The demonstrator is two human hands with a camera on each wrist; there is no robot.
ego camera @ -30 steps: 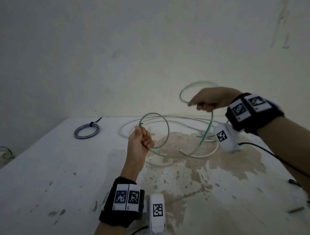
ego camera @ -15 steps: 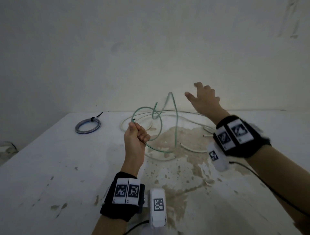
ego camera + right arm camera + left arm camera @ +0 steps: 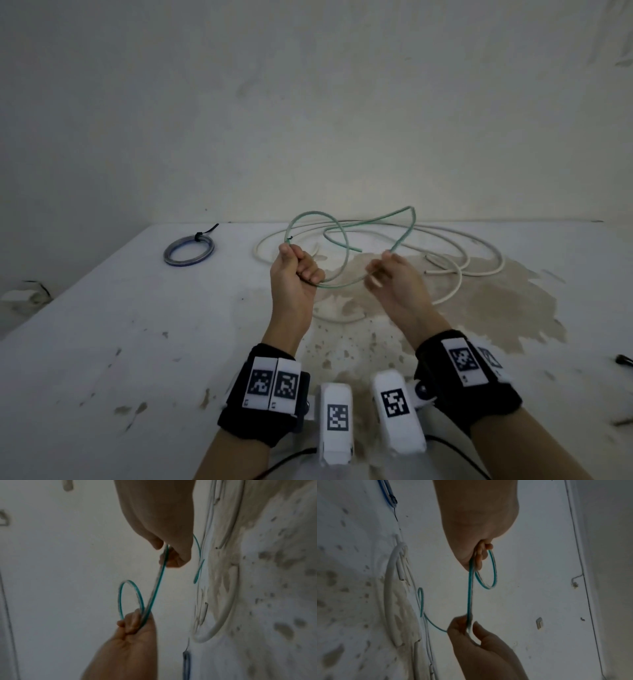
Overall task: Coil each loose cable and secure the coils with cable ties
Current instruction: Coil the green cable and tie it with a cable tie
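Observation:
A thin green cable [image 3: 310, 214] hangs above the table, one small loop of it gathered in my left hand [image 3: 296, 270], which grips it in a fist. A short span [image 3: 469, 591] runs across to my right hand [image 3: 383, 270], whose thumb and fingers pinch it. The rest arcs behind and ends free over the table. In the right wrist view the green loop [image 3: 131, 596] stands out of the left fist [image 3: 135, 623]. A loose white cable [image 3: 479, 246] sprawls on the table behind both hands.
A blue coil [image 3: 188, 251] bound with a black tie lies at the far left of the white table [image 3: 102, 342]. A brown stain [image 3: 496, 294] spreads under the white cable. A small dark object [image 3: 623, 359] lies at the right edge. A wall stands right behind.
My right hand, reaching forward with spread fingers half a second ago, has come back beside the left and now pinches the green cable. The left hand stays where it was.

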